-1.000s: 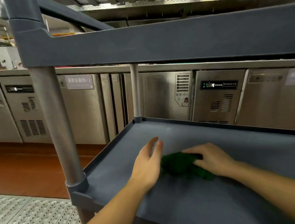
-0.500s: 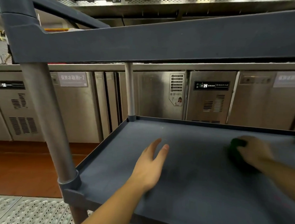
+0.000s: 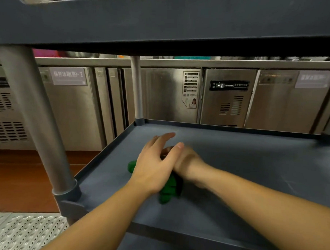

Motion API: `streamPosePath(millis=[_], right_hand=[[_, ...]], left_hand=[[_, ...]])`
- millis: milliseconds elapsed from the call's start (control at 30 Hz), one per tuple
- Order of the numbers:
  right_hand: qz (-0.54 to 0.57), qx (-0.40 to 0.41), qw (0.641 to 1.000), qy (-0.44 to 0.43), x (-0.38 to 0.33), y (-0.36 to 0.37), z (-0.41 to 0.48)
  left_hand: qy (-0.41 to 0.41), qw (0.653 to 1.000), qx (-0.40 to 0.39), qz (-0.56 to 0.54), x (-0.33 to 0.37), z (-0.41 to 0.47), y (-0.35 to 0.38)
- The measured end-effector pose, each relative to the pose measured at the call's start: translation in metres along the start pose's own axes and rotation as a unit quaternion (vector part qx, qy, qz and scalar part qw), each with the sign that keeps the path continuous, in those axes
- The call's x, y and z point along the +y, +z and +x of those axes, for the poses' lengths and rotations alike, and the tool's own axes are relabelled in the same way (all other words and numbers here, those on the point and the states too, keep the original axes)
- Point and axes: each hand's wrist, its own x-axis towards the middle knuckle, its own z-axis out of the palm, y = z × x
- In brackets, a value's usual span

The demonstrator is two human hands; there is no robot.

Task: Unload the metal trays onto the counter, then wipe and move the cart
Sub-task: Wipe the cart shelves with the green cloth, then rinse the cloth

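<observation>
1. The cart (image 3: 243,166) shows no metal trays on its middle shelf, so unloading looks finished here and wiping seems to be the step in hand.
2. The green cloth (image 3: 167,193) lies bunched on that shelf, just right of the near-left post (image 3: 37,119), likely to reach the corner.
3. The left hand (image 3: 153,167) is open with its fingers straight, spread over the cloth (perhaps pressing it; contact is unclear).
4. The right hand (image 3: 189,160) lies further from the post, at the cloth. Its fingers are hidden, so I cannot tell whether it grips.
</observation>
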Motion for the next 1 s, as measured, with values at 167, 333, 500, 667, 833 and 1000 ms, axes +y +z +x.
streamPosePath(millis=[167, 333, 500, 667, 833, 1000], right_hand=[[-0.037, 0.091, 0.994, 0.041, 0.027, -0.073, -0.042], [-0.104, 0.134, 0.981, 0.099, 0.039, -0.133, -0.087], [-0.108, 0.135, 0.977, 0.122, 0.046, -0.15, -0.092], [-0.078, 0.12, 0.984, 0.103, 0.055, -0.147, -0.092], [-0.047, 0.133, 0.986, 0.088, 0.058, -0.168, -0.105], [-0.019, 0.152, 0.982, 0.106, 0.066, -0.194, -0.129]], left_hand=[[-0.024, 0.995, -0.084, -0.046, 0.01, 0.007, 0.022], [0.092, 0.986, -0.119, 0.069, 0.014, -0.013, 0.041], [0.168, 0.914, -0.338, 0.151, 0.024, -0.064, 0.056], [0.251, 0.872, -0.326, 0.266, 0.037, -0.079, 0.085], [0.225, 0.859, -0.281, 0.363, 0.045, -0.067, 0.085], [0.247, 0.837, -0.264, 0.411, 0.051, -0.068, 0.102]])
